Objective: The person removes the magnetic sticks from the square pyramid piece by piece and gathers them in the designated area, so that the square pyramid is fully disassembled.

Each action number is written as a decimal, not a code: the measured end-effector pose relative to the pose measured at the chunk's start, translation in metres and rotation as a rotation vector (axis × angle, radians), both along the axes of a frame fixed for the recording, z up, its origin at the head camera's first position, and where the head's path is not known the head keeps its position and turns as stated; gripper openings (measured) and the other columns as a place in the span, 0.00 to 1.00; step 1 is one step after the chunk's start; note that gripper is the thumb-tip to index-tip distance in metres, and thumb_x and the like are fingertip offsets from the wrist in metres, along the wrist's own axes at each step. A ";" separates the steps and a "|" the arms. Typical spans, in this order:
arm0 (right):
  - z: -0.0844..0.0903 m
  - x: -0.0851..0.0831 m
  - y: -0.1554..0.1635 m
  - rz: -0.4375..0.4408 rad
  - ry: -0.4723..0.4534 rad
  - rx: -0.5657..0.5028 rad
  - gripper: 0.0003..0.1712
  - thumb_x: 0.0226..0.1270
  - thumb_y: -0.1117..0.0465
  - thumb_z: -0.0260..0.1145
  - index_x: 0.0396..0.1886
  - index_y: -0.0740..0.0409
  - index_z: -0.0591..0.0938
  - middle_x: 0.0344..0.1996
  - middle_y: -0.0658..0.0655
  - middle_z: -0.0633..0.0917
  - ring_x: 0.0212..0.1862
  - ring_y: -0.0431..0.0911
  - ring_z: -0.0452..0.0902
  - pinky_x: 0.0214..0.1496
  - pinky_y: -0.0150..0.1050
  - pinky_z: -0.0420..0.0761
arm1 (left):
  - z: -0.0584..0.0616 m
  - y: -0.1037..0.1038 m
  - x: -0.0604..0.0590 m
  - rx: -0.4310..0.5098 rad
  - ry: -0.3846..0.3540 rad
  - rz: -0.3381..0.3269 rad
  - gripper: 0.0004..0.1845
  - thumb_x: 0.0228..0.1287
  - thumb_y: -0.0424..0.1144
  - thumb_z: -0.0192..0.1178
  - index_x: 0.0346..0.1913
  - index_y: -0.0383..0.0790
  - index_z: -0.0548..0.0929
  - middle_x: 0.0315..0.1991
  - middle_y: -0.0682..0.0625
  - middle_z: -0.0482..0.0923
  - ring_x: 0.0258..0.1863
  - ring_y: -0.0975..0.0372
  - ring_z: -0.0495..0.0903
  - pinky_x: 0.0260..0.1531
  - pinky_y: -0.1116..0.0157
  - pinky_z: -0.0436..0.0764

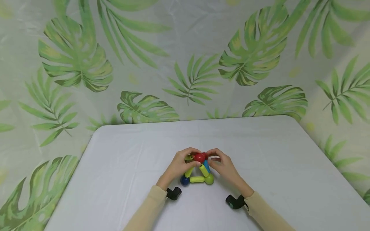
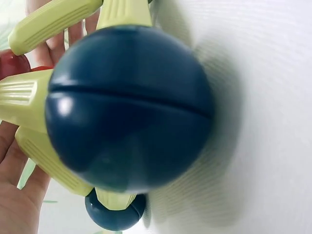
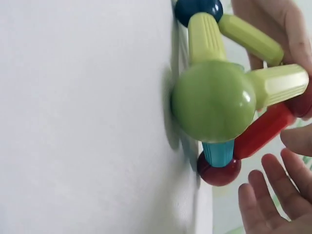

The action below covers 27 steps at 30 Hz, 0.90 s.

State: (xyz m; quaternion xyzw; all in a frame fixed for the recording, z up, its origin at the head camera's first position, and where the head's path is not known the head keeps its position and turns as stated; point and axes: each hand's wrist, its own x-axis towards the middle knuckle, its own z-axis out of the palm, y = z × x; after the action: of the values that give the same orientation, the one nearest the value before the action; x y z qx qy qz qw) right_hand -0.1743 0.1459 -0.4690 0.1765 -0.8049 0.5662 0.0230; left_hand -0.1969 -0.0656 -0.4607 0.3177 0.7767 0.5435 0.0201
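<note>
A small pyramid of balls and rods stands on the table. Its front corners are a dark blue ball (image 1: 185, 180) and a green ball (image 1: 209, 178), joined by a yellow-green rod (image 1: 197, 179). At the top sits a red ball (image 1: 199, 157), which my left hand (image 1: 180, 163) pinches between thumb and fingers. My right hand (image 1: 224, 165) is beside the top, its fingers relaxed and spread near the back red ball (image 3: 219, 168). A red rod (image 3: 263, 130) slopes up from that ball. Another dark blue ball (image 2: 117, 212) shows at the back left.
The white tabletop (image 1: 138, 147) lies under the pyramid. A leaf-patterned cloth (image 1: 193, 41) hangs behind its far edge. Black wrist cameras (image 1: 235, 201) sit on both wrists, close in front of the pyramid.
</note>
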 end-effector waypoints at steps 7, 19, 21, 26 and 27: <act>-0.009 -0.014 -0.005 0.043 0.075 0.187 0.12 0.62 0.71 0.66 0.45 0.63 0.79 0.44 0.57 0.81 0.52 0.55 0.74 0.56 0.51 0.74 | -0.002 0.003 0.000 -0.017 0.020 0.051 0.18 0.63 0.32 0.62 0.56 0.32 0.76 0.49 0.41 0.79 0.50 0.51 0.77 0.50 0.51 0.76; -0.008 -0.033 -0.004 0.091 -0.078 0.147 0.16 0.63 0.77 0.60 0.50 0.66 0.79 0.50 0.61 0.81 0.56 0.57 0.74 0.57 0.51 0.73 | 0.005 -0.024 -0.052 0.003 -0.049 0.326 0.20 0.57 0.27 0.67 0.54 0.33 0.79 0.49 0.40 0.77 0.48 0.51 0.80 0.48 0.63 0.78; -0.009 -0.035 -0.003 0.093 -0.107 0.160 0.15 0.64 0.76 0.60 0.50 0.65 0.80 0.49 0.60 0.81 0.55 0.56 0.74 0.57 0.51 0.73 | 0.003 -0.028 -0.065 -0.051 -0.072 0.357 0.20 0.56 0.26 0.67 0.52 0.33 0.80 0.49 0.40 0.78 0.47 0.51 0.80 0.47 0.62 0.79; -0.010 -0.037 0.001 0.120 -0.138 0.143 0.15 0.65 0.75 0.59 0.50 0.66 0.80 0.49 0.60 0.81 0.54 0.56 0.74 0.58 0.52 0.72 | -0.002 -0.029 -0.095 -0.137 -0.131 0.382 0.19 0.57 0.27 0.66 0.52 0.34 0.80 0.49 0.41 0.80 0.46 0.52 0.80 0.43 0.60 0.79; -0.011 -0.037 0.002 0.129 -0.133 0.141 0.15 0.65 0.75 0.59 0.51 0.66 0.79 0.49 0.61 0.81 0.54 0.56 0.74 0.58 0.52 0.72 | -0.002 -0.028 -0.100 -0.145 -0.144 0.385 0.19 0.56 0.27 0.66 0.52 0.34 0.80 0.49 0.41 0.80 0.46 0.52 0.80 0.43 0.60 0.79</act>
State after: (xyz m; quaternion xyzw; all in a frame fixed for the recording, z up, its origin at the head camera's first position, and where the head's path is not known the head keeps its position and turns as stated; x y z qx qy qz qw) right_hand -0.2114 0.1477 -0.4797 0.1910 -0.8294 0.5189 -0.0792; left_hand -0.2969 -0.0940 -0.4632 0.1214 0.8566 0.5014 -0.0057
